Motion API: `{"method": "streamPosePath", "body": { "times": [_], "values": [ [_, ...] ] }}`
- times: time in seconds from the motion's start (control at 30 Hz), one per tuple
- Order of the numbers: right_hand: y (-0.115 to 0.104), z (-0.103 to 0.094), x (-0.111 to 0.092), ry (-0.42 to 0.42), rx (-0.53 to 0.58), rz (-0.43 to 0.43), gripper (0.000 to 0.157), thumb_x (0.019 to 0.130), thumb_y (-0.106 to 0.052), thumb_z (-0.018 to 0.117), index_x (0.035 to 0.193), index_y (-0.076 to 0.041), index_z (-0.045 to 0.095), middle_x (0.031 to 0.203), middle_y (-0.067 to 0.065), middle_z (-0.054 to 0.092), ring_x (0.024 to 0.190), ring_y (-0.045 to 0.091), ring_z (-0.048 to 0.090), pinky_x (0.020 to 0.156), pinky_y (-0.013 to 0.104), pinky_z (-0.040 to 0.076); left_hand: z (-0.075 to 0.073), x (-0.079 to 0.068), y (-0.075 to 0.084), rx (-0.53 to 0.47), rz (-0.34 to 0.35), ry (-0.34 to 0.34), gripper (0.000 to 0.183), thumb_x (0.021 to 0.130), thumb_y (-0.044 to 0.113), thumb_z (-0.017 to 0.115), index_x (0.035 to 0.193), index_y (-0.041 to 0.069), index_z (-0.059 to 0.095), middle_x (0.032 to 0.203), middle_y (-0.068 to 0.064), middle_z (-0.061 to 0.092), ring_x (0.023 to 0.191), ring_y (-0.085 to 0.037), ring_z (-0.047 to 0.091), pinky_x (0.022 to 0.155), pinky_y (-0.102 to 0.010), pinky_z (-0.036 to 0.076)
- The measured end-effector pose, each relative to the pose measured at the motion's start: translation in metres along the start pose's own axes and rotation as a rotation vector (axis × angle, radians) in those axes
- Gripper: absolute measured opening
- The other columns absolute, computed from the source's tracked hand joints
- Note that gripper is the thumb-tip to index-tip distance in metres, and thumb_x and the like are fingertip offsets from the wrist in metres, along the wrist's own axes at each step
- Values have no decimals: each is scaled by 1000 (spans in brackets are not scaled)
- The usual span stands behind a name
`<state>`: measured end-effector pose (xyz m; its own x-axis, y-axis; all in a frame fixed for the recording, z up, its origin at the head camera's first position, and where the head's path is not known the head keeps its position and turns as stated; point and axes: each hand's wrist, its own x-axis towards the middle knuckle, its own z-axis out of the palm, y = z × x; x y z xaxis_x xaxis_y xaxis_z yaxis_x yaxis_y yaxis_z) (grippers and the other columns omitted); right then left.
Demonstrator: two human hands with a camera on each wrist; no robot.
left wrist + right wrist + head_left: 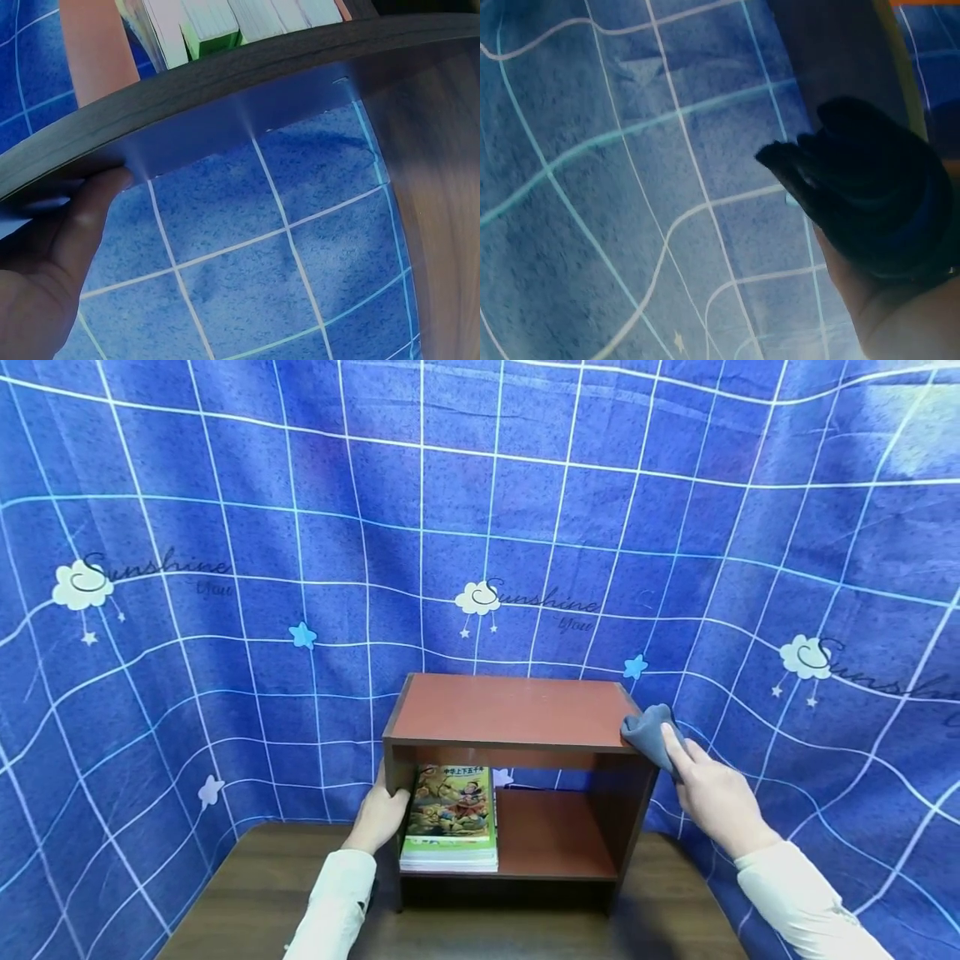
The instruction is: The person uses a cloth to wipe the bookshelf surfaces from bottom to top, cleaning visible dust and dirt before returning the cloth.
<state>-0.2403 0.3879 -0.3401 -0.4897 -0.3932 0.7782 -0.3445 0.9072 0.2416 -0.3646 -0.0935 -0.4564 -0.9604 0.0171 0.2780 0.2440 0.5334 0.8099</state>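
A small shelf [517,710] with a red-brown top and dark side panels stands upright on the table. At its left side panel, my left hand [380,814] grips the board, with the thumb over the front edge; in the left wrist view the hand [56,262] shows against the dark panel edge [225,94]. My right hand [716,797] holds a bunched dark grey cloth [654,733] against the shelf's top right corner. Close up in the right wrist view, the cloth [885,187] looks nearly black and hides most of the fingers.
Books with a colourful cover [455,806] lie stacked in the left part of the shelf's compartment. The wooden table [262,877] extends to both sides of the shelf. A blue curtain [480,510] with white grid lines hangs close behind and around.
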Motion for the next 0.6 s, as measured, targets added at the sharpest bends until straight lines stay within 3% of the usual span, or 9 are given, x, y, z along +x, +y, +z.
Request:
{"method": "streamPosePath", "body": {
  "times": [0.2,0.43,0.6],
  "values": [
    [-12,12,-12,88,-41,36,84,61,3,71,143,3,51,105,32,61,52,42,56,39,54,44,-1,-1,-2,5,4,-1,73,98,20,50,163,19,17,143,-32,49,129,-50,48,104,-62,37],
    [-22,22,-18,162,-100,81,73,72,-2,60,144,3,51,109,36,60,54,43,57,39,54,44,-1,0,-3,48,24,30,71,95,21,51,161,14,25,131,-34,57,119,-51,55,97,-63,42],
    [-26,27,-22,178,-117,121,81,68,0,65,147,3,48,114,39,59,58,45,59,41,55,46,-1,3,-2,49,48,39,69,94,19,54,159,13,29,129,-33,59,118,-51,57,95,-63,43]
  ]
}}
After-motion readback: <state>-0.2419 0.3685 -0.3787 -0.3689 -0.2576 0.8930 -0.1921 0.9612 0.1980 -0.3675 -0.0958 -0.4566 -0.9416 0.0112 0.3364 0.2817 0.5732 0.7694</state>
